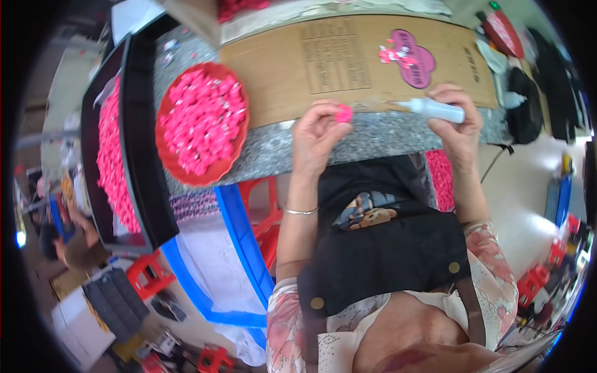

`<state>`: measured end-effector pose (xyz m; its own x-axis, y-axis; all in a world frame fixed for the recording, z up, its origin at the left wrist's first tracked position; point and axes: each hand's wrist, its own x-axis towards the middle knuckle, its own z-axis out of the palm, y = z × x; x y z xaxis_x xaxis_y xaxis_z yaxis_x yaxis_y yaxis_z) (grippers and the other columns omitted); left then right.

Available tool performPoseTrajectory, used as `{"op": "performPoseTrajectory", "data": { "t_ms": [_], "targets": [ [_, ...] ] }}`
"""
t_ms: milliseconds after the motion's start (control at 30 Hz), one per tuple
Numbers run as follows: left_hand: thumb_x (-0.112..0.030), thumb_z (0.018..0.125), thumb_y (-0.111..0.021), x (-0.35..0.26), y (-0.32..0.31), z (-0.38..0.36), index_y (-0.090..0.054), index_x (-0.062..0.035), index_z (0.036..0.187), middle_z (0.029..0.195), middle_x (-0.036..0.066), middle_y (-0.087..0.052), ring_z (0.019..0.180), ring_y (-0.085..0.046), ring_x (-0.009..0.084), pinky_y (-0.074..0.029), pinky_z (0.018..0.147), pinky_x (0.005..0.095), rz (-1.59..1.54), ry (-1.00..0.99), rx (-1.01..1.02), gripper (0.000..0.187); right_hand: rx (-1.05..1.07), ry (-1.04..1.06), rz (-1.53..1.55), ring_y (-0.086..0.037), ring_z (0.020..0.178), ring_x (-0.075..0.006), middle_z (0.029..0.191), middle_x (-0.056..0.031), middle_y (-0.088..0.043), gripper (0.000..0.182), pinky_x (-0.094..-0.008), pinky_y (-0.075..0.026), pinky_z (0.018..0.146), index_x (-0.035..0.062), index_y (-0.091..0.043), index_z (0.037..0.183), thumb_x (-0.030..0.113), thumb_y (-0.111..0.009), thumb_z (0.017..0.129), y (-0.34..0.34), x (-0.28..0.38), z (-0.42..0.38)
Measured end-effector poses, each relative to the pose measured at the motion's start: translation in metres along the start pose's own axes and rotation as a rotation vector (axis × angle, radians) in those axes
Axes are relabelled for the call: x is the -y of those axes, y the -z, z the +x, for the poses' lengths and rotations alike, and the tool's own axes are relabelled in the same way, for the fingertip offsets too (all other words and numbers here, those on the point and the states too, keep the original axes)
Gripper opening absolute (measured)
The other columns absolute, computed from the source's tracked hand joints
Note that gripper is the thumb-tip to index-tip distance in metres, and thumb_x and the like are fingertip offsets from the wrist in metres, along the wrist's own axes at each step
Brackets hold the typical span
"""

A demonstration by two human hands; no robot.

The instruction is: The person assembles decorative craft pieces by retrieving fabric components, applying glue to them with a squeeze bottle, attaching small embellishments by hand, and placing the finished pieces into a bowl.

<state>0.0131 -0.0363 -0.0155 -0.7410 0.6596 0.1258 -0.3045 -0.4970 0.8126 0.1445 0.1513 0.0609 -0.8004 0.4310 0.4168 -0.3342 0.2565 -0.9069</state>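
Observation:
My left hand (318, 135) is closed in a pinch on a small bright pink piece (344, 114), held over the front edge of the cardboard. My right hand (459, 118) grips a pale squeeze bottle (440, 110) with a thin nozzle. The bottle lies level, its tip pointing left toward the pink piece, a short gap apart. Beyond the bottle, a pink flower-shaped card (423, 62) lies on the cardboard sheet (273, 68), with several small pink and white bits (398, 56) on it. To the left, an orange-red bowl (214, 173) holds many pink pieces.
A black crate (140, 143) of pink pieces stands at the far left. Below the granite worktop (267, 149) are a blue tray (239, 248) and a red stool (267, 230). Another lot of pink pieces (440, 180) sits by my right forearm. Dark bags (525, 105) are at the right end.

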Motion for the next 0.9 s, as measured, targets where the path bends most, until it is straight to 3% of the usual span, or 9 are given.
{"op": "performPoseTrajectory", "data": {
  "t_ms": [100, 367, 900],
  "targets": [
    [0.014, 0.073, -0.061, 0.002, 0.0, 0.001, -0.056, 0.0013, 0.095, 0.101, 0.006, -0.049, 0.095, -0.055, 0.0149, -0.048, 0.076, 0.0244, 0.077, -0.001, 0.006, 0.026, 0.017, 0.005, -0.029, -0.051, 0.1, -0.0197, 0.104, -0.0119, -0.055, 0.029, -0.0322, -0.042, 0.086, 0.0001, -0.057, 0.1, 0.004, -0.067, 0.073, -0.003, 0.007, -0.003],
    [0.005, 0.081, -0.058, -0.001, -0.01, 0.001, -0.056, 0.0028, 0.097, 0.105, 0.009, -0.052, 0.091, -0.06, 0.0187, -0.049, 0.079, 0.0272, 0.093, 0.059, -0.05, 0.016, 0.099, 0.233, -0.377, -0.061, 0.086, -0.0227, 0.093, -0.0125, -0.062, 0.029, -0.0314, -0.048, 0.072, -0.0009, -0.059, 0.099, 0.013, -0.069, 0.075, -0.01, 0.007, 0.002],
    [0.005, 0.082, -0.058, -0.001, -0.009, 0.001, -0.057, 0.0034, 0.095, 0.101, 0.007, -0.053, 0.09, -0.053, 0.0122, -0.045, 0.078, 0.0236, 0.275, -0.039, 0.009, 0.013, 0.151, 0.268, -0.407, -0.062, 0.078, -0.0223, 0.087, -0.011, -0.063, 0.027, -0.0294, -0.049, 0.064, 0.0009, -0.062, 0.095, 0.012, -0.071, 0.072, -0.02, 0.003, 0.007]
  ]
}}
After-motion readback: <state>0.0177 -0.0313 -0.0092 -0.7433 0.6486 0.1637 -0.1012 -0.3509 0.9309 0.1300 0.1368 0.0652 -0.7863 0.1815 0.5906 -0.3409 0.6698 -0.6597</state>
